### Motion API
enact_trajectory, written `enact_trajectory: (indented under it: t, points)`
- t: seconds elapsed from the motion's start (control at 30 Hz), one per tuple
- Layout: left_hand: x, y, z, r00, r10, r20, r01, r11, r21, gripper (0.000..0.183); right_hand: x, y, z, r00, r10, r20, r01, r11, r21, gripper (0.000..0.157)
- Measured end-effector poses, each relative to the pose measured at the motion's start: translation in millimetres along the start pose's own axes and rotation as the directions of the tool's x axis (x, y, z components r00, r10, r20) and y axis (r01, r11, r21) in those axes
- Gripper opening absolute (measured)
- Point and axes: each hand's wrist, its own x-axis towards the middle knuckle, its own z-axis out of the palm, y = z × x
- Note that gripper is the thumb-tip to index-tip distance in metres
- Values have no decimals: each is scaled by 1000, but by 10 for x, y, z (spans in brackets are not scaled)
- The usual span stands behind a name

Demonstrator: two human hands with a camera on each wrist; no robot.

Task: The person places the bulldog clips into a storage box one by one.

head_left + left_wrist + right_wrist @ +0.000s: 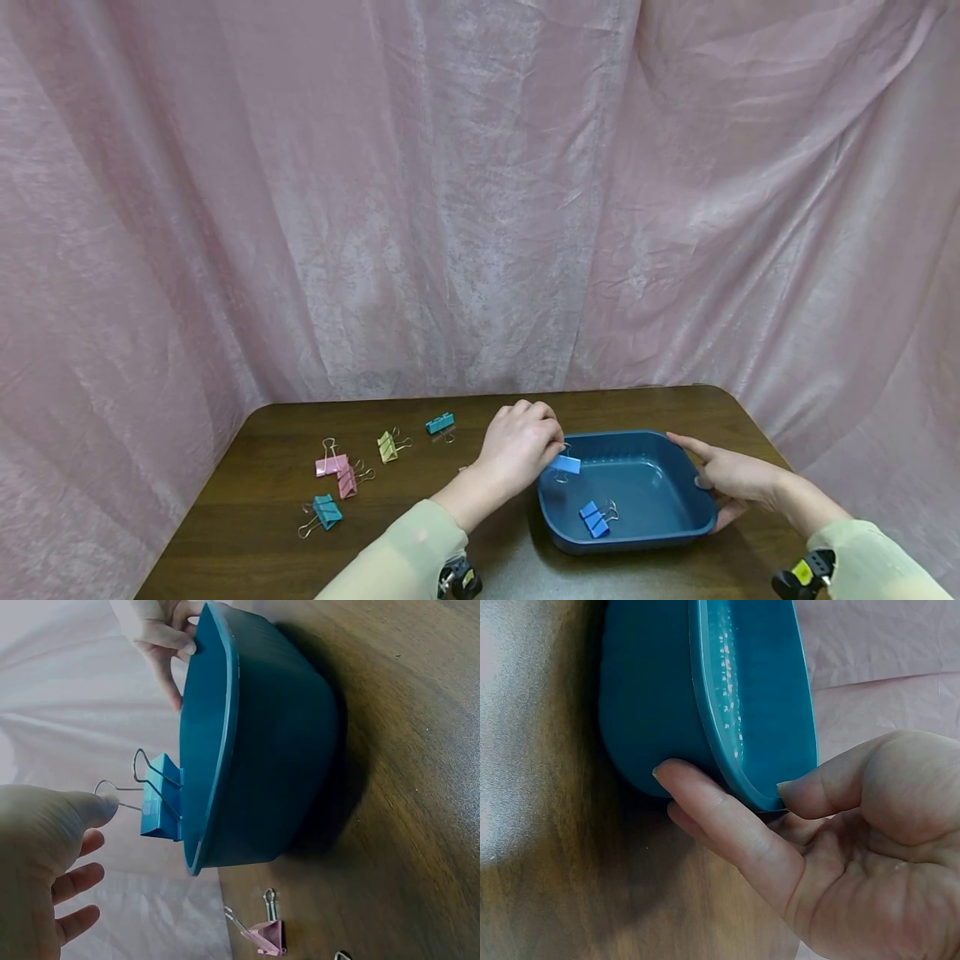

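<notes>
My left hand pinches a blue binder clip over the left side of a dark blue tray. In the left wrist view, thumb and fingertip hold one wire handle of the clip, whose body hangs at the tray's rim; the other fingers are loosely bent. My right hand grips the tray's right end. The right wrist view shows the thumb at the rim and fingers along the outer wall. Another blue binder clip lies inside the tray, near its front left.
Left on the wooden table lie two pink binder clips, a yellow one and two teal ones, one farther back. A pink clip lies near the tray, mostly behind my left wrist in the head view. A pink curtain hangs behind.
</notes>
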Motion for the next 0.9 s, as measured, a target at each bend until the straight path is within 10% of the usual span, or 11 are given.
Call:
enact_trajectory:
  t: [0.9]
  points:
    - [90, 116, 151, 999, -21, 46, 19, 999, 45, 7, -15, 0, 12, 1000, -12, -8, 12, 1000, -12, 80]
